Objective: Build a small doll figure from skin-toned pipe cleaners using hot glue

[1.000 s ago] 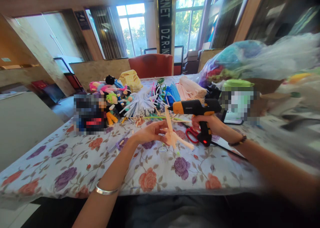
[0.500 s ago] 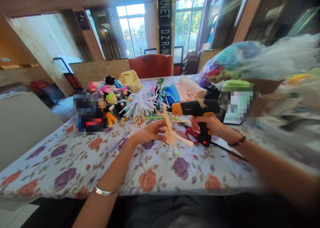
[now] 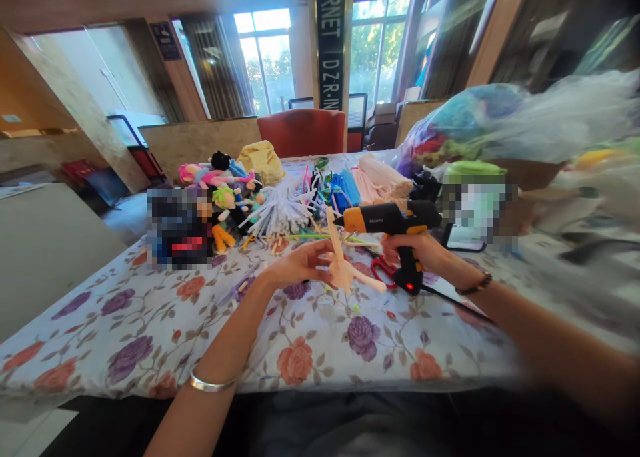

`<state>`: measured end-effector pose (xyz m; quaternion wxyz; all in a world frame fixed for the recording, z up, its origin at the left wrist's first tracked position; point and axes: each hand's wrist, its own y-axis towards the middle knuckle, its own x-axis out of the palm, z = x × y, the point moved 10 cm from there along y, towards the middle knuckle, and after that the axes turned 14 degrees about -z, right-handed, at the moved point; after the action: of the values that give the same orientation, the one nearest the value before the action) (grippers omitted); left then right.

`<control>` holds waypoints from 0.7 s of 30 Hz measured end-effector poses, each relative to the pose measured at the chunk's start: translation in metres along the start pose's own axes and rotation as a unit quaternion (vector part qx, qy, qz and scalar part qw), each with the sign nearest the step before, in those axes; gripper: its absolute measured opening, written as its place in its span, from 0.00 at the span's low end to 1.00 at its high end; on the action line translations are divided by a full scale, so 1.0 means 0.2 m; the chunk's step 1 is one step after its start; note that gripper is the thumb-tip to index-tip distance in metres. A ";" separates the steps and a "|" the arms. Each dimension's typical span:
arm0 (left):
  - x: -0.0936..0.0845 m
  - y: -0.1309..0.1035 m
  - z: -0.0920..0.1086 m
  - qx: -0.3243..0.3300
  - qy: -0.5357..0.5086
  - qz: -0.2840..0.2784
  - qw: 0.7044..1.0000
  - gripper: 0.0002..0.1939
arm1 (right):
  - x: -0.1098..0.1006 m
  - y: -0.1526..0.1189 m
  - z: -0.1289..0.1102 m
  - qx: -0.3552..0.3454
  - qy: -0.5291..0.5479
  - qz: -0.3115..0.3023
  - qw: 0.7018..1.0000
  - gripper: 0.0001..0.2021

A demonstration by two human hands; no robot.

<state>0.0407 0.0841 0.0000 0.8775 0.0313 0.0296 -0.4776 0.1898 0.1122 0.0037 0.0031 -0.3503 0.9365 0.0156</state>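
Note:
Over the table, my left hand (image 3: 303, 263) pinches a pale peach pipe-cleaner piece (image 3: 340, 265), with one strip upright and another sticking out to the right. My right hand (image 3: 417, 247) is wrapped round the handle of a black and orange hot glue gun (image 3: 375, 218), and a red light glows at the handle's base. The gun's nozzle points left, close to the upright strip; I cannot tell if they touch. Red-handled scissors (image 3: 383, 271) lie on the cloth behind the glue gun's handle.
White pipe cleaners (image 3: 283, 209), blue ones (image 3: 345, 189) and a peach bundle (image 3: 383, 178) lie at the back. Small colourful dolls (image 3: 220, 177) sit back left. A phone-like screen (image 3: 473, 217) and a large plastic bag (image 3: 465, 120) are at the right. A flowered tablecloth (image 3: 200, 330) covers the table.

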 end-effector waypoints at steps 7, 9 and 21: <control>-0.01 0.00 -0.01 -0.003 -0.010 0.006 1.000 0.23 | 0.01 0.00 -0.01 0.000 0.002 -0.005 1.000 0.12; -0.01 0.00 -0.01 -0.005 -0.016 0.006 1.000 0.24 | 0.02 0.00 -0.01 -0.002 0.004 -0.007 1.000 0.12; -0.03 0.00 -0.02 0.004 -0.026 0.013 1.000 0.25 | 0.02 0.00 -0.03 -0.029 0.016 -0.002 0.999 0.12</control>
<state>0.0373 0.0887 -0.0030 0.8838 0.0224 0.0048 -0.4672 0.1877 0.1096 0.0104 -0.0220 -0.3527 0.9347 0.0375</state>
